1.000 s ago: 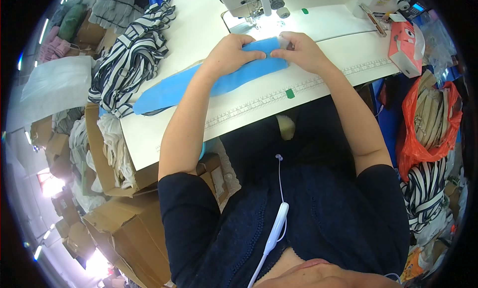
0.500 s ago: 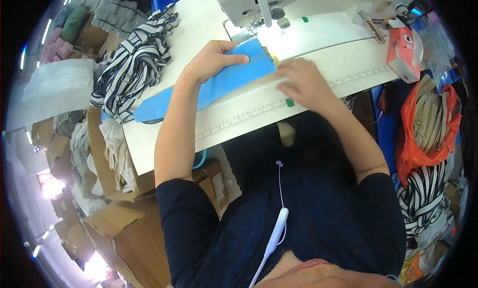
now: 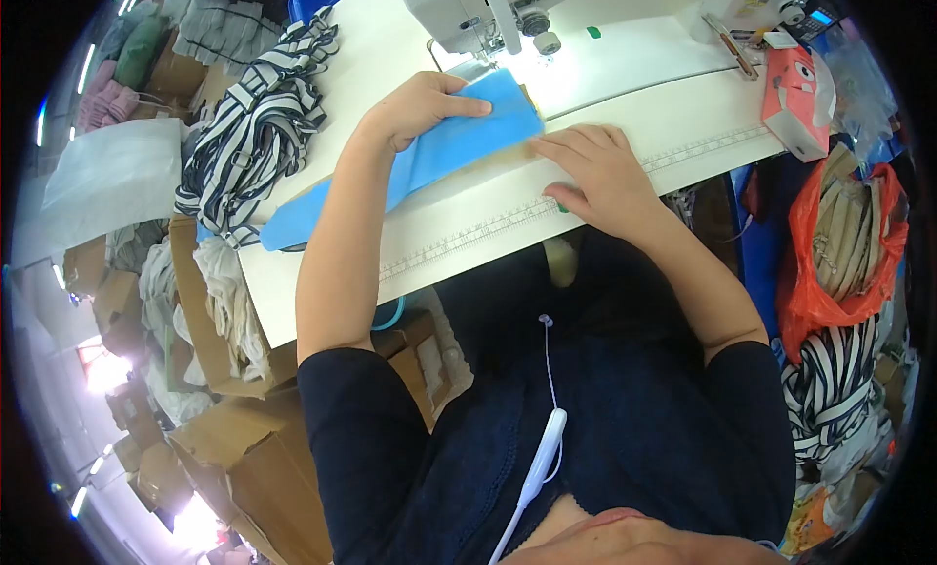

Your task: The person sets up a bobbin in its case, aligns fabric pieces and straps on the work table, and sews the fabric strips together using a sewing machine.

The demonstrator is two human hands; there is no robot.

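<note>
A long blue fabric piece (image 3: 468, 141) lies slantwise on the white sewing table (image 3: 468, 221), its right end close to the needle area of the sewing machine (image 3: 488, 19). My left hand (image 3: 415, 111) grips its upper edge, thumb pressed on top and the other fingers mostly hidden behind. Along the lower edge of the blue piece a pale layer shows. My right hand (image 3: 600, 175) rests by the right corner, fingers stretched out and thumb apart, fingertips at the fabric's edge. Whether they touch it I cannot tell.
Black-and-white striped straps (image 3: 259, 126) are heaped at the table's left. A ruler strip (image 3: 468, 235) runs along the front edge. At the right stand a red tissue box (image 3: 789, 97) and a red bag (image 3: 800, 282) of beige fabric. Cardboard boxes (image 3: 259, 467) sit lower left.
My right hand, blurred before, has settled flatter beside the fabric's right corner with its fingers extended. The left hand keeps its hold, and the blue piece has barely shifted.
</note>
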